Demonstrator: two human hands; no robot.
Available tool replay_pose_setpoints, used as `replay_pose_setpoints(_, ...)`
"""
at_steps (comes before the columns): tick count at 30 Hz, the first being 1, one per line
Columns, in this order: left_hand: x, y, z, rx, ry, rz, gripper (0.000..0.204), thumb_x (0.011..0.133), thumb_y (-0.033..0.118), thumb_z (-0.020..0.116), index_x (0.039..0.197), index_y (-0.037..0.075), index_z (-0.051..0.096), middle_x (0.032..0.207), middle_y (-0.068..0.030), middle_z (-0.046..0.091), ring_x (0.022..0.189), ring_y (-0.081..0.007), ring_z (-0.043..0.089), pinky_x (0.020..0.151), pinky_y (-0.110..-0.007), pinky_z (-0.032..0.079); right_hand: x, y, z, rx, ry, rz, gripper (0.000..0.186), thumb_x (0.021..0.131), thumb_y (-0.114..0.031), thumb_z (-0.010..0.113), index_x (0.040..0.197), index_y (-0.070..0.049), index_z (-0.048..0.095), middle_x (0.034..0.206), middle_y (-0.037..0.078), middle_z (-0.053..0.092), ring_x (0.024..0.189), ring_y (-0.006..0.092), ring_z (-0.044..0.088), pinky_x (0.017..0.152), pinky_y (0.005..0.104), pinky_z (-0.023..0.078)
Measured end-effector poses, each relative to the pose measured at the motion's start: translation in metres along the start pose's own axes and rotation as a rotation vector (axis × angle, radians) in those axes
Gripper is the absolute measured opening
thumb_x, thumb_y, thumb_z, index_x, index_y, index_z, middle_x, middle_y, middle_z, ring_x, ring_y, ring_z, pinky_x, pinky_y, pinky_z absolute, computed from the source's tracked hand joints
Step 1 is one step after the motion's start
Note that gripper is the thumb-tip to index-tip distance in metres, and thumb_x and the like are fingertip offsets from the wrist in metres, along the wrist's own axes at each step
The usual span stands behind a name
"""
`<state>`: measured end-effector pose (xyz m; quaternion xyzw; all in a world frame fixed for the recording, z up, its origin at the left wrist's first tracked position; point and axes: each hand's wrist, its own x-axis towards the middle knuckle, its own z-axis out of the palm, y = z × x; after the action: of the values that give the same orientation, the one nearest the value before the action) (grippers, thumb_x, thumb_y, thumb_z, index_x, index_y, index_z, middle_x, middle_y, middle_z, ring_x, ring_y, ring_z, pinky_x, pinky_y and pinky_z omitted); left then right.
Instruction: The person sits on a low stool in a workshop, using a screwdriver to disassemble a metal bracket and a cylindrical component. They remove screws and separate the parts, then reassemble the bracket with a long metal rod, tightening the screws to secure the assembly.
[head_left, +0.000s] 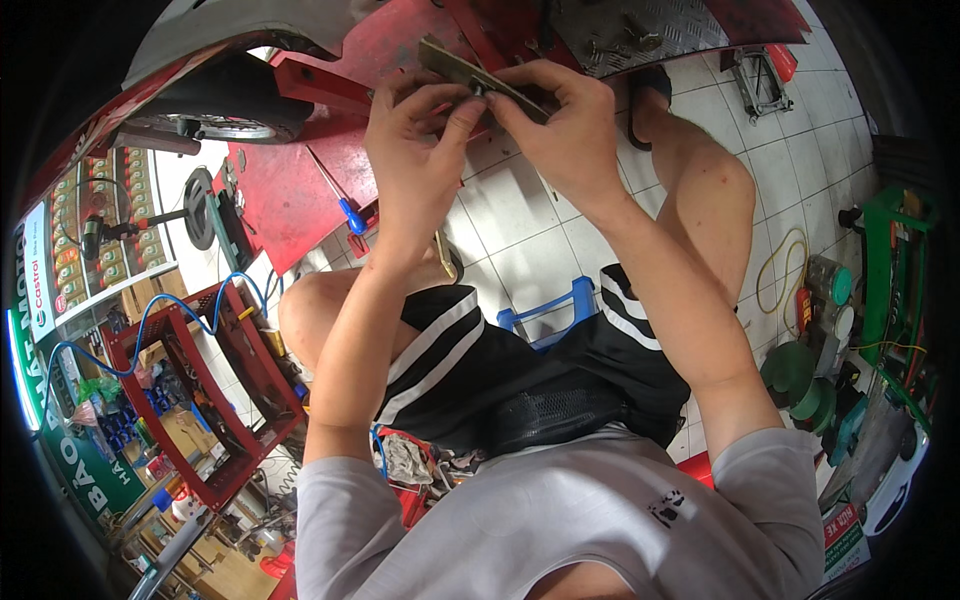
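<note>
A flat, narrow metal plate (453, 66) is held up in front of me, slanting down to the right. The fingers of my left hand (422, 140) pinch it near the middle, the thumb close to a small dark piece, perhaps a bolt, on its near face. My right hand (568, 125) grips its right part, thumb below and fingers over the top edge. Both hands are closed and close together, hiding much of the plate. Below and left of them, a screwdriver with a blue handle (351, 219) lies on the red metal platform (285, 200).
A motorcycle wheel (240, 128) stands at the upper left. Between my legs is a blue plastic stool (575, 305). A red metal rack (215, 470) with a blue hose (130, 372) is at left. Green containers (792, 372) and a green frame (885, 265) stand at right.
</note>
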<state>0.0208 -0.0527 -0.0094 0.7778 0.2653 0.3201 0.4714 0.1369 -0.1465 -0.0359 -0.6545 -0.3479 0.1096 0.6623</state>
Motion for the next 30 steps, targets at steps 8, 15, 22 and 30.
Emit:
replay_pose_setpoints(8,0.003,-0.01,-0.003,-0.17,0.002,-0.104,0.02,0.087,0.012,0.075,0.1,-0.003,0.072,0.118,-0.0119,0.053,0.096,-0.0203,0.065,0.083,-0.031,0.056,-0.001,0.003,0.001,0.172,-0.052,0.209,0.018,0.079,-0.01,0.073,0.094,0.001,0.074,0.078,0.01,0.074,0.072,0.0131,0.071,0.067,0.0259,0.054)
replay_pose_setpoints(15,0.003,-0.009,-0.007,-0.136,-0.027,-0.101,0.02,0.086,0.008,0.075,0.101,-0.004,0.072,0.117,-0.0126,0.052,0.096,-0.0191,0.065,0.075,-0.028,0.057,-0.004,0.0,0.002,0.176,-0.072,0.264,0.014,0.082,-0.008,0.071,0.09,0.003,0.072,0.076,0.009,0.073,0.07,0.0109,0.068,0.064,0.0254,0.051)
replay_pose_setpoints(22,0.0,0.005,-0.004,-0.023,0.018,-0.058,0.019,0.085,0.007,0.076,0.101,-0.001,0.074,0.119,-0.0081,0.054,0.099,-0.015,0.061,0.082,-0.027,0.054,-0.006,0.012,0.007,0.573,-0.082,0.344,0.013,0.086,-0.007,0.069,0.093,0.004,0.07,0.081,0.007,0.071,0.072,0.0098,0.065,0.064,0.0239,0.049)
replay_pose_setpoints(30,-0.002,0.01,-0.01,0.037,0.032,-0.043,0.018,0.084,0.011,0.077,0.1,0.002,0.076,0.118,-0.0096,0.056,0.104,-0.017,0.06,0.081,-0.029,0.055,-0.007,0.004,0.007,0.631,-0.099,0.326,0.011,0.087,-0.004,0.069,0.093,0.005,0.069,0.082,0.007,0.07,0.071,0.0091,0.064,0.065,0.0231,0.05)
